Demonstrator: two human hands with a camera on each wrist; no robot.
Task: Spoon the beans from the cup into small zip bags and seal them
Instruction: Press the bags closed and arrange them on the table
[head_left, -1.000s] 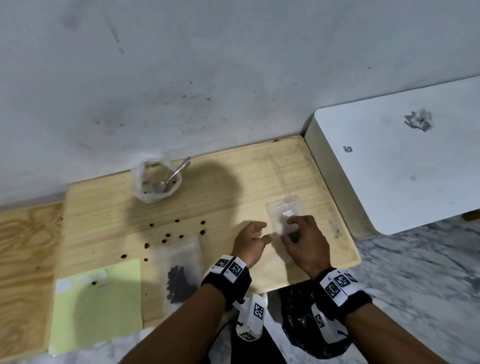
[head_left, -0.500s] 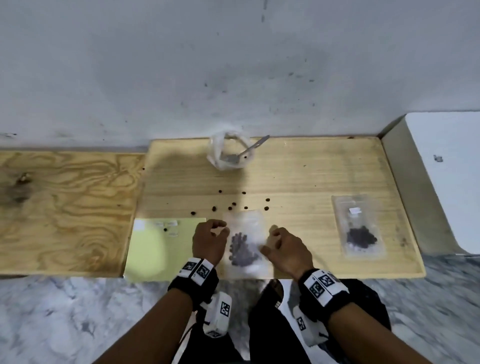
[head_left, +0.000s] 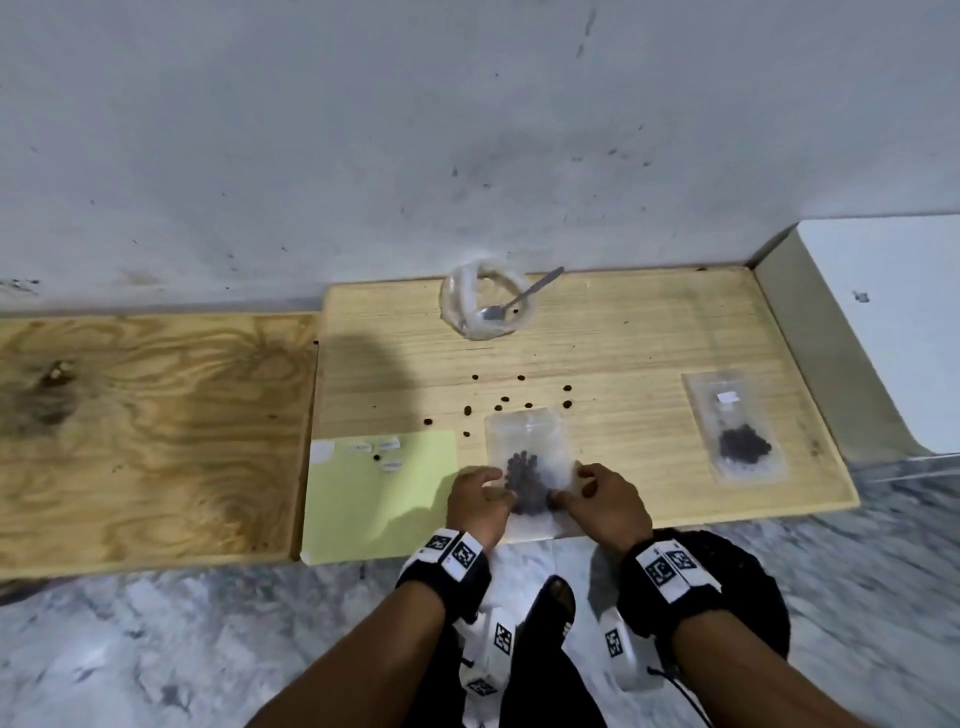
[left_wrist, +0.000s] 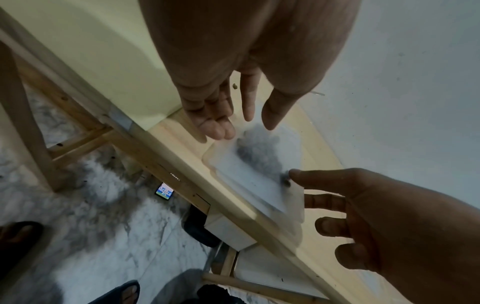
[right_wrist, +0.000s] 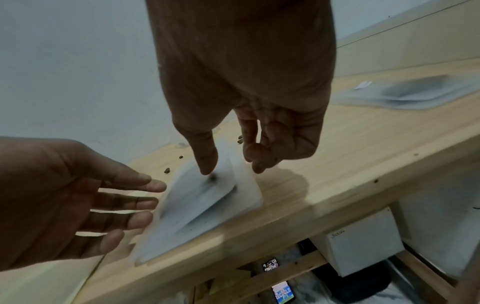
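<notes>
A clear zip bag (head_left: 527, 457) with dark beans lies flat at the table's front edge, its near end over the edge. My left hand (head_left: 493, 488) is at its left side, with straight fingers (right_wrist: 145, 201) reaching the bag's edge (right_wrist: 197, 207). My right hand (head_left: 569, 488) is at its right side, and the thumb (right_wrist: 207, 164) presses down on the bag (left_wrist: 254, 170) beside the beans. A second bag of beans (head_left: 735, 428) lies to the right. The clear plastic cup (head_left: 467, 301) with a metal spoon (head_left: 524, 301) stands at the back by the wall.
Several loose beans (head_left: 504, 400) lie scattered between the cup and the near bag. A pale green sheet (head_left: 374, 493) with small labels lies left of the hands. A white surface (head_left: 883, 322) adjoins the table (head_left: 649, 338) on the right, a plywood board (head_left: 156, 431) on the left.
Both hands left the right-hand bag and moved left to the other bag of beans, and now touch its two sides. The head view swung left.
</notes>
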